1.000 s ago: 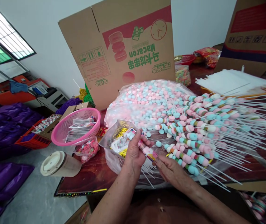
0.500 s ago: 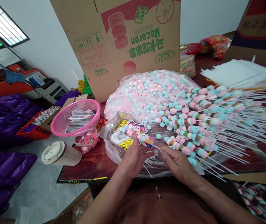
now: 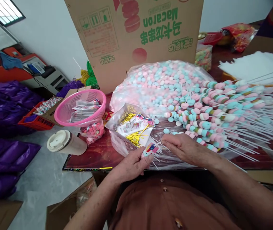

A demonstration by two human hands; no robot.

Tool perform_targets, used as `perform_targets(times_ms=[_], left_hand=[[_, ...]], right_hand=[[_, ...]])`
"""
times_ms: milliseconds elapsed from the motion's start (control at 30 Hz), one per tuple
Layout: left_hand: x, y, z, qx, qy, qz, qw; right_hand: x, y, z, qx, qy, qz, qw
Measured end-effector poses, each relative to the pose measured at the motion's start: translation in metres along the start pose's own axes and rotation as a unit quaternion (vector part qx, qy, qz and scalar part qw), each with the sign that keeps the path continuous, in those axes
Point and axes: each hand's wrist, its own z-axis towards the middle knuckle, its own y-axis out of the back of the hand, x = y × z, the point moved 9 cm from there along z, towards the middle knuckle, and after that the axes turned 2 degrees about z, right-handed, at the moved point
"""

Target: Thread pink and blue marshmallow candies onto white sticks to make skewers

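My left hand [image 3: 132, 165] is closed around a candy skewer in a small printed wrapper [image 3: 150, 149], low over the table's front edge. Most of the candy is hidden inside my palm. Out of the wrapper's end comes a thin white stick [image 3: 159, 143], pinched between the thumb and fingers of my right hand [image 3: 186, 149]. Just beyond my left hand stands an opened clear bag [image 3: 117, 126] holding printed wrappers [image 3: 134, 127] and gold twist ties [image 3: 134, 139]. More white stick ends [image 3: 156, 157] lie beneath my hands on clear plastic.
Many pink, blue and white candy skewers [image 3: 210, 111] are heaped at right. Behind lies a large bag of loose candies [image 3: 160, 80], before a cardboard box [image 3: 117, 48]. A pink basket [image 3: 57, 113], a lidded cup [image 3: 76, 143] and a small candy bag [image 3: 93, 131] stand left.
Both hands have come nearer my body, and the wrapped skewer has moved down out of the clear bag's opening. My left fingers have closed further round it. The view has tilted down.
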Motion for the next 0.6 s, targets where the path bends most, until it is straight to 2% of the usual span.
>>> perform_targets(times_ms=[67, 133, 200, 267, 333, 433, 467, 533, 600], left_hand=[[0.017, -0.003, -0.001, -0.023, 0.060, -0.062, 0.996], [0.027, -0.001, -0.002, -0.051, 0.091, -0.097, 0.990], [0.030, 0.003, -0.003, -0.063, 0.082, -0.093, 0.990], [0.029, 0.004, -0.005, -0.045, 0.057, -0.057, 0.996], [0.031, -0.005, -0.008, 0.026, 0.051, -0.041, 0.998], [0.037, -0.020, -0.014, 0.135, 0.071, -0.105, 0.983], [0.039, -0.020, -0.014, 0.141, 0.080, -0.141, 0.977], [0.041, -0.016, -0.009, 0.109, 0.091, -0.210, 0.967], [0.043, -0.013, -0.005, 0.080, 0.095, -0.242, 0.962]], right_hand=[[-0.003, -0.004, 0.005, -0.021, -0.010, 0.010, 1.000], [-0.008, -0.011, 0.006, -0.054, -0.039, 0.088, 0.994], [-0.011, -0.030, 0.006, -0.053, -0.061, 0.179, 0.980], [-0.005, -0.052, 0.006, -0.029, -0.055, 0.206, 0.977], [0.006, -0.065, 0.007, -0.026, -0.023, 0.139, 0.990], [0.028, -0.063, 0.010, -0.076, 0.046, -0.039, 0.995], [0.036, -0.058, 0.010, -0.100, 0.069, -0.086, 0.989], [0.051, -0.046, 0.009, -0.139, 0.125, -0.158, 0.970], [0.067, -0.044, 0.004, -0.125, 0.209, -0.225, 0.943]])
